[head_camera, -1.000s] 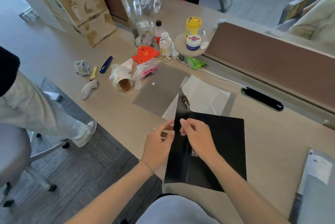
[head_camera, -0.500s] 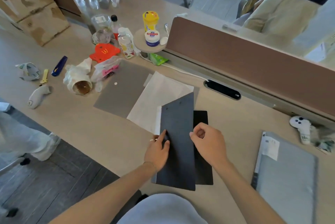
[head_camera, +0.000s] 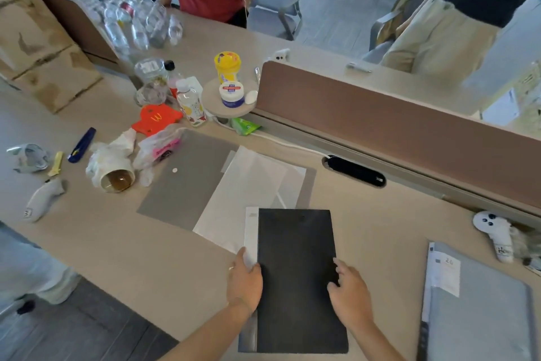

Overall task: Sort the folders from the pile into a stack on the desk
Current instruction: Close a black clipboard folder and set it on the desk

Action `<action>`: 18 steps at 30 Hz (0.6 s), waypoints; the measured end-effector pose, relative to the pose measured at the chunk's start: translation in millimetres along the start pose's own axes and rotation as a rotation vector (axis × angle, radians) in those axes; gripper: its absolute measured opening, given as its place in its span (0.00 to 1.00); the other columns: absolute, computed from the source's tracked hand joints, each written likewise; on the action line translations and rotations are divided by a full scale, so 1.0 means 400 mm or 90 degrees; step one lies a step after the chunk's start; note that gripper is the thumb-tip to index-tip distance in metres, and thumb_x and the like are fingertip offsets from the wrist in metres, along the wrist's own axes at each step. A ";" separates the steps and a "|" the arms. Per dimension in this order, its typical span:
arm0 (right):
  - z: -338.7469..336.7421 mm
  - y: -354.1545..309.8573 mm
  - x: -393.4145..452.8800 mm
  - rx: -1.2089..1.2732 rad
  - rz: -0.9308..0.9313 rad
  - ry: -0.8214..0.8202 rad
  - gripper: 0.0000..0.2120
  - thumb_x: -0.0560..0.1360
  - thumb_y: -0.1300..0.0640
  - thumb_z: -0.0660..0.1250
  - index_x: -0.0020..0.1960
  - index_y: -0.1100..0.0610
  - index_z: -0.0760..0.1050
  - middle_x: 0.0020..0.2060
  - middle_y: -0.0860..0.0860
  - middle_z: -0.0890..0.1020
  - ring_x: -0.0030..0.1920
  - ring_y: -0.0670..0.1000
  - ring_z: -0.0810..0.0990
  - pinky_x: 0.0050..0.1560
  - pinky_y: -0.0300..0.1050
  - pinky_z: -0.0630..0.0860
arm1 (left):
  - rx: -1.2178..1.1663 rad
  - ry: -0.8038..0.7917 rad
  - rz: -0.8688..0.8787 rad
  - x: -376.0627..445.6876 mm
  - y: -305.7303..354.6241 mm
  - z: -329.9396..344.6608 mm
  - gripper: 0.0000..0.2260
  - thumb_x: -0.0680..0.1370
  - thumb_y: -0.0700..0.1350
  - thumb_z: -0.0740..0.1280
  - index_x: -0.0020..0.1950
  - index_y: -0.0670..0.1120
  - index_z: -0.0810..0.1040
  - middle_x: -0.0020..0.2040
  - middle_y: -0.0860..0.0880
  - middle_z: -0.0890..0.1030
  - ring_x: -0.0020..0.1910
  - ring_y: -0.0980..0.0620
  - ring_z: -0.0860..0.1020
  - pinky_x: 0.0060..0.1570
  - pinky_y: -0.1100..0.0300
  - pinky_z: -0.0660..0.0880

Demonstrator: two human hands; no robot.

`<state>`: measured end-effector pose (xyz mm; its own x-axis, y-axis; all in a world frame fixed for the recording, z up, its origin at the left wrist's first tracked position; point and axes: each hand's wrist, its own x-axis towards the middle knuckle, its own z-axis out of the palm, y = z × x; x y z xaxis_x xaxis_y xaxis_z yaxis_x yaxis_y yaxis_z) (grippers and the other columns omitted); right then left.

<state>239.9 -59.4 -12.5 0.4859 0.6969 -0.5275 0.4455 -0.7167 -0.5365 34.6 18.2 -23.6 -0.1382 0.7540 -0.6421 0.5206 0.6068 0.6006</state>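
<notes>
Black folder [head_camera: 295, 273], closed, contents hidden, lies on the desk [head_camera: 140, 258]; left hand [head_camera: 245, 280] and right hand [head_camera: 349, 292] fingers grip its edges.

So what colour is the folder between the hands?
The folder is black, pale strip on its left edge; head view.

The beige desk [head_camera: 380, 237] carries a black folder [head_camera: 295, 278] lying flat at its near edge. The folder's far left corner lies over white paper [head_camera: 248, 185], which overlaps a grey sheet [head_camera: 187, 182]. A grey folder [head_camera: 480, 311] lies well to the right, near a white controller [head_camera: 494, 232]. On the left lie a tipped cup [head_camera: 117, 179], a blue cutter [head_camera: 82, 144], a yellow clip [head_camera: 56, 159] and a second controller [head_camera: 44, 199]. Farther back are a red carton [head_camera: 156, 119] and an upright bottle [head_camera: 191, 103].
</notes>
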 end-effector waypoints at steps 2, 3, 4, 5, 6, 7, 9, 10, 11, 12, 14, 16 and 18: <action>0.012 0.005 -0.001 0.019 0.023 -0.025 0.29 0.76 0.61 0.65 0.75 0.48 0.67 0.67 0.49 0.77 0.65 0.51 0.77 0.66 0.48 0.73 | -0.081 -0.014 -0.036 0.013 0.011 -0.013 0.22 0.82 0.43 0.61 0.76 0.46 0.67 0.68 0.47 0.76 0.67 0.42 0.76 0.68 0.52 0.69; 0.015 0.006 -0.003 0.020 0.031 -0.030 0.28 0.76 0.61 0.65 0.75 0.48 0.67 0.67 0.49 0.77 0.65 0.51 0.76 0.66 0.47 0.72 | -0.116 -0.034 -0.049 0.019 0.014 -0.019 0.17 0.81 0.42 0.62 0.70 0.44 0.74 0.64 0.48 0.80 0.62 0.43 0.79 0.64 0.53 0.72; 0.018 0.008 -0.005 0.019 0.032 -0.030 0.28 0.76 0.61 0.65 0.75 0.48 0.68 0.68 0.48 0.77 0.66 0.51 0.76 0.66 0.46 0.72 | -0.142 -0.064 -0.060 0.021 0.018 -0.025 0.13 0.81 0.41 0.63 0.64 0.42 0.79 0.59 0.47 0.83 0.56 0.45 0.82 0.59 0.54 0.76; 0.019 0.010 -0.007 0.019 0.031 -0.028 0.28 0.76 0.61 0.66 0.75 0.49 0.68 0.68 0.49 0.76 0.66 0.52 0.76 0.66 0.46 0.72 | -0.154 -0.091 -0.065 0.022 0.021 -0.028 0.10 0.80 0.41 0.65 0.58 0.41 0.81 0.54 0.46 0.85 0.51 0.45 0.84 0.55 0.53 0.78; 0.020 0.013 -0.007 0.025 0.027 -0.026 0.27 0.76 0.61 0.66 0.74 0.49 0.69 0.68 0.49 0.76 0.66 0.52 0.76 0.66 0.46 0.72 | -0.162 -0.108 -0.069 0.021 0.023 -0.030 0.09 0.80 0.41 0.66 0.57 0.40 0.81 0.51 0.44 0.86 0.49 0.44 0.84 0.55 0.51 0.79; 0.019 0.016 -0.006 0.033 0.023 -0.026 0.27 0.76 0.61 0.66 0.74 0.50 0.69 0.68 0.49 0.76 0.66 0.52 0.76 0.66 0.47 0.71 | -0.165 -0.118 -0.072 0.018 0.024 -0.029 0.09 0.79 0.40 0.67 0.59 0.40 0.80 0.52 0.43 0.86 0.51 0.43 0.84 0.57 0.47 0.79; 0.013 0.025 -0.003 0.051 0.022 -0.032 0.26 0.76 0.62 0.66 0.73 0.51 0.70 0.68 0.50 0.76 0.67 0.52 0.75 0.67 0.47 0.71 | -0.178 -0.144 -0.071 0.004 0.026 -0.027 0.11 0.80 0.40 0.66 0.62 0.42 0.76 0.55 0.42 0.85 0.56 0.41 0.83 0.63 0.42 0.77; 0.009 0.029 -0.001 0.060 0.020 -0.035 0.26 0.76 0.62 0.66 0.73 0.51 0.70 0.68 0.51 0.76 0.68 0.53 0.75 0.67 0.47 0.71 | -0.185 -0.155 -0.064 -0.005 0.029 -0.025 0.11 0.80 0.41 0.66 0.62 0.44 0.75 0.57 0.43 0.84 0.57 0.41 0.82 0.64 0.41 0.76; 0.004 0.033 -0.001 0.068 0.016 -0.040 0.26 0.76 0.62 0.66 0.73 0.51 0.70 0.69 0.51 0.76 0.68 0.53 0.74 0.68 0.48 0.71 | -0.185 -0.158 -0.054 -0.018 0.035 -0.022 0.11 0.81 0.42 0.65 0.63 0.45 0.74 0.58 0.44 0.84 0.58 0.42 0.82 0.65 0.41 0.75; -0.001 0.038 -0.001 0.077 0.011 -0.043 0.26 0.76 0.63 0.66 0.73 0.52 0.70 0.69 0.52 0.75 0.68 0.53 0.74 0.68 0.48 0.71 | -0.186 -0.156 -0.043 -0.031 0.040 -0.021 0.10 0.82 0.43 0.64 0.63 0.46 0.73 0.59 0.46 0.83 0.59 0.43 0.81 0.66 0.42 0.75; -0.015 0.043 -0.004 0.089 0.004 -0.043 0.25 0.76 0.63 0.66 0.73 0.53 0.71 0.69 0.53 0.74 0.68 0.54 0.74 0.68 0.47 0.70 | -0.191 -0.141 -0.014 -0.058 0.056 -0.020 0.10 0.83 0.45 0.62 0.64 0.48 0.72 0.60 0.48 0.82 0.60 0.46 0.80 0.66 0.46 0.75; -0.031 0.049 -0.005 0.115 0.003 -0.037 0.25 0.76 0.62 0.66 0.73 0.52 0.71 0.69 0.53 0.73 0.68 0.54 0.74 0.68 0.46 0.69 | -0.202 -0.116 0.016 -0.085 0.074 -0.022 0.09 0.84 0.44 0.60 0.63 0.48 0.72 0.58 0.50 0.80 0.58 0.49 0.78 0.62 0.54 0.73; -0.051 0.051 -0.006 0.157 -0.001 -0.031 0.25 0.77 0.62 0.65 0.73 0.51 0.70 0.69 0.53 0.73 0.67 0.54 0.74 0.67 0.46 0.69 | -0.220 -0.080 0.039 -0.103 0.089 -0.022 0.07 0.84 0.41 0.58 0.61 0.48 0.71 0.53 0.53 0.79 0.53 0.51 0.77 0.57 0.56 0.69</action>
<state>263.2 -76.1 -8.6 0.4464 0.7026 -0.5541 0.2467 -0.6919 -0.6786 51.3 11.0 28.5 0.0005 0.7679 -0.6405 0.2064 0.6266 0.7515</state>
